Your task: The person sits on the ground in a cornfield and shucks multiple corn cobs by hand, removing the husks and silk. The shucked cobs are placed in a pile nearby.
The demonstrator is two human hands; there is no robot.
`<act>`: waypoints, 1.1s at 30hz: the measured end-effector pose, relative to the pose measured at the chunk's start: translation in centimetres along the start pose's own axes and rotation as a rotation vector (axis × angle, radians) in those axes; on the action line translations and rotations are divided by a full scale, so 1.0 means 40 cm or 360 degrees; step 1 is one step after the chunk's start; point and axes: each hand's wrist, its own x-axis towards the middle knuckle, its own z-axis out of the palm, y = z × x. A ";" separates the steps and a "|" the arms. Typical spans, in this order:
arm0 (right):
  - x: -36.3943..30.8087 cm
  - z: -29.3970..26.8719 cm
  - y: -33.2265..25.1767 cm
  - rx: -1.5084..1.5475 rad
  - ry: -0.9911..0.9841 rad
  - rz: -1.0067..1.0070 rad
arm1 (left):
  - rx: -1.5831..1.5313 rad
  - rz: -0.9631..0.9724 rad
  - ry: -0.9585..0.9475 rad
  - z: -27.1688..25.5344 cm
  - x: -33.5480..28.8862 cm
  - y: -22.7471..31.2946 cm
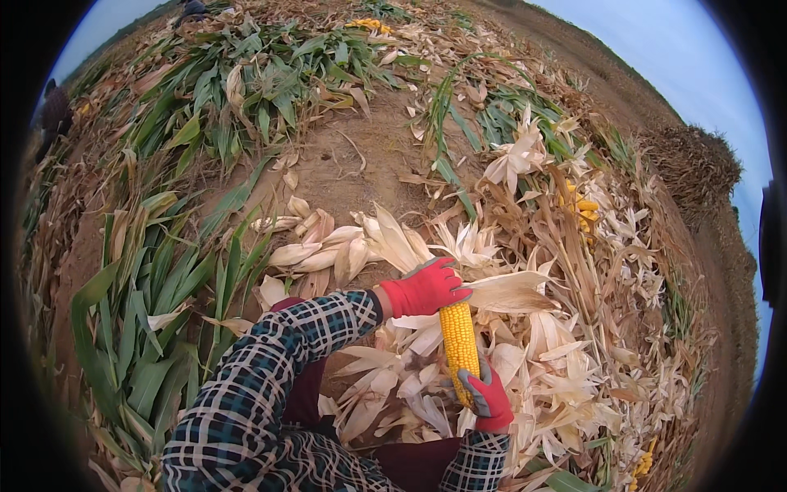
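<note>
I get bright, even daylight under a pale blue sky point(672, 66) at two o'clock, with soft shade among the husks point(566, 369). The corn point(459, 340) at five o'clock reads fairly clear for me, while the person point(56, 115) near ten looks smeary. Fisheye curvature bends my horizon steeply at one, and the corners go black.

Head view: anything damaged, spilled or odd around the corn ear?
Nothing stands out. The corn ear, with the left grip at its upper end and the right grip at its lower, shows no clear kernel damage. Loose husks lie strewn about, unsurprising near other bare yellow ears.
</note>
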 end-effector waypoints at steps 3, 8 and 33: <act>0.009 0.109 0.049 -0.0129 0.0024 -0.0014 | 0.0042 0.0021 -0.0114 0.032 -0.009 0.009; 0.012 0.121 0.000 0.0381 0.0054 0.0277 | 0.0106 -0.0411 -0.0190 0.044 0.008 -0.012; 0.126 0.018 -0.005 0.0687 0.0808 -0.0005 | -0.0894 -0.1368 -0.0310 0.060 0.000 -0.002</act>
